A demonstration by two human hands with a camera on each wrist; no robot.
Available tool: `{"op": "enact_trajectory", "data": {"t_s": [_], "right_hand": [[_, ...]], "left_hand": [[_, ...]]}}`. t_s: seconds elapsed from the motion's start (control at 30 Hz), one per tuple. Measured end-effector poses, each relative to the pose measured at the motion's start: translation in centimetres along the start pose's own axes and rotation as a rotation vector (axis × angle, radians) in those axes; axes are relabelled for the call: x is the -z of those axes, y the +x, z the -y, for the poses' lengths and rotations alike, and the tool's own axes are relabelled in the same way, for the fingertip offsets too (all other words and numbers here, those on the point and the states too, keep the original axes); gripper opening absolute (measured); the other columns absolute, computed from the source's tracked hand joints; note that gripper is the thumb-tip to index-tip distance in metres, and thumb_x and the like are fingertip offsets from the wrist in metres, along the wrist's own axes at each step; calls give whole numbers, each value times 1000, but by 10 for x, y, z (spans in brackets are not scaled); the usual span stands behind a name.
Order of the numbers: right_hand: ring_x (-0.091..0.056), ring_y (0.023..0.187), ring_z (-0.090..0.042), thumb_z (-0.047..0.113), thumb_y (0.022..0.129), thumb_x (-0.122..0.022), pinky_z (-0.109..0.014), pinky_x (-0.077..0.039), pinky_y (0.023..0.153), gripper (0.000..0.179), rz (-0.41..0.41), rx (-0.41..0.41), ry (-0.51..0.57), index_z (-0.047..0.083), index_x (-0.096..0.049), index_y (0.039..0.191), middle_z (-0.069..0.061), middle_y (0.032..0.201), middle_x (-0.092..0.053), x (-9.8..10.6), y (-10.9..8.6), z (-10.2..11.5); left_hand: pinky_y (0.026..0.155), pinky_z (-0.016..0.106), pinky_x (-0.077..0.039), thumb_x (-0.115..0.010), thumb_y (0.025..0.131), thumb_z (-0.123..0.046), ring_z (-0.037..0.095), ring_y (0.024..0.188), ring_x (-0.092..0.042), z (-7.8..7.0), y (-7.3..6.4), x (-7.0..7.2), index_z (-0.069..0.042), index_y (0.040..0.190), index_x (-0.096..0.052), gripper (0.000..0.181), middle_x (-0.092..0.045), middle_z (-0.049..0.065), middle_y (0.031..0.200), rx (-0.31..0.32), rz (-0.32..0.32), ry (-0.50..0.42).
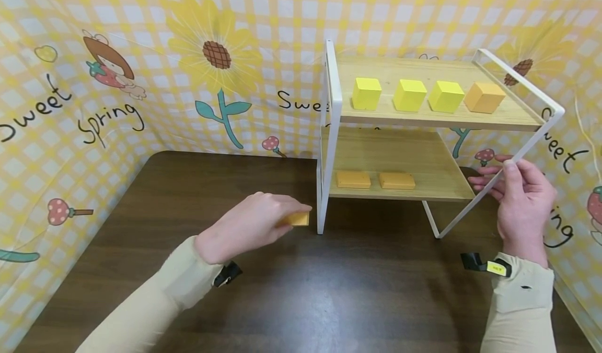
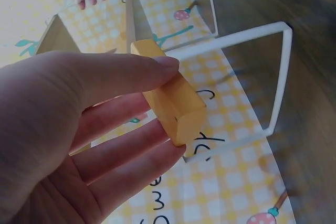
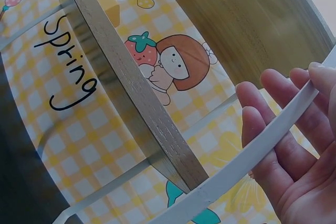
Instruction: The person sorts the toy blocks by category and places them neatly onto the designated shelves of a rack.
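Note:
My left hand (image 1: 251, 221) pinches an orange rectangular block (image 2: 181, 103) between thumb and fingers, just left of a two-tier shelf's white front leg. In the left wrist view the thumb lies across the block's upper side. My right hand (image 1: 524, 204) holds the slanted white metal frame (image 3: 252, 163) at the shelf's right, thumb in front and fingers behind. Three yellow cubes (image 1: 410, 96) and an orange block (image 1: 484, 97) stand in a row on the upper wooden board (image 1: 404, 70). Two flat orange blocks (image 1: 397, 180) lie at the front left of the lower board (image 1: 390, 152).
The shelf stands on a dark brown wooden table (image 1: 263, 301), towards the back right. A yellow checked cloth (image 1: 160, 8) with flowers and lettering hangs behind and on both sides. Dark wrist straps (image 1: 228, 274) sit on both sleeves.

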State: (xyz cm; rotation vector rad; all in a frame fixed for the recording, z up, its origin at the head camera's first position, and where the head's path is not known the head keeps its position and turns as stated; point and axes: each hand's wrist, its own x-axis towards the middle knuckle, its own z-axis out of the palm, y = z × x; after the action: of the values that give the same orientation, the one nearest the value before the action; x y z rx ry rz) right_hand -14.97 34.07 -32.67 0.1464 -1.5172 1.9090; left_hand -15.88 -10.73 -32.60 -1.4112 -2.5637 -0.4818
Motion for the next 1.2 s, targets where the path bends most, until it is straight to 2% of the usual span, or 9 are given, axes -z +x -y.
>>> {"op": "enact_trajectory", "data": {"t_s": [0.33, 0.5, 0.73, 0.97, 1.2], "right_hand": [[-73, 65, -24, 12, 101, -64, -31, -59, 64, 35, -9, -11, -18, -20, -60, 114, -20, 84, -71, -1, 0, 1], [-73, 65, -24, 11, 101, -63, -31, -59, 64, 36, -5, -4, -21, -22, -59, 115, -20, 84, -71, -1, 0, 1], [-74, 65, -24, 13, 101, -65, -30, -59, 63, 36, -10, -3, -39, -20, -61, 114, -20, 84, -71, 0, 0, 0], [-73, 65, -24, 13, 101, -65, -30, -59, 63, 34, -4, 6, -31, -18, -63, 113, -20, 84, -71, 0, -1, 0], [-73, 65, -24, 14, 100, -65, -30, -59, 63, 34, -5, 0, -26, -18, -62, 113, -20, 84, -71, -1, -1, 0]], "left_hand": [[85, 28, -55, -80, 84, 1, 12, 100, -69, -11, 14, -6, -8, 121, -73, 38, -72, 0, 113, -44, 2, -61], [87, 28, -54, -79, 85, -1, 13, 104, -68, -16, 22, -11, -9, 126, -72, 43, -72, 1, 118, -47, 19, -65], [85, 27, -55, -78, 86, -1, 13, 101, -69, -26, 34, -17, -8, 127, -72, 42, -72, 1, 117, -94, 43, -72], [88, 26, -54, -77, 88, -3, 12, 107, -67, -34, 47, -24, -9, 127, -71, 41, -71, 0, 120, -141, 55, -42], [93, 24, -50, -77, 89, -6, 10, 111, -65, -44, 59, -32, -10, 128, -71, 40, -71, -1, 122, -193, 54, -59]]}}
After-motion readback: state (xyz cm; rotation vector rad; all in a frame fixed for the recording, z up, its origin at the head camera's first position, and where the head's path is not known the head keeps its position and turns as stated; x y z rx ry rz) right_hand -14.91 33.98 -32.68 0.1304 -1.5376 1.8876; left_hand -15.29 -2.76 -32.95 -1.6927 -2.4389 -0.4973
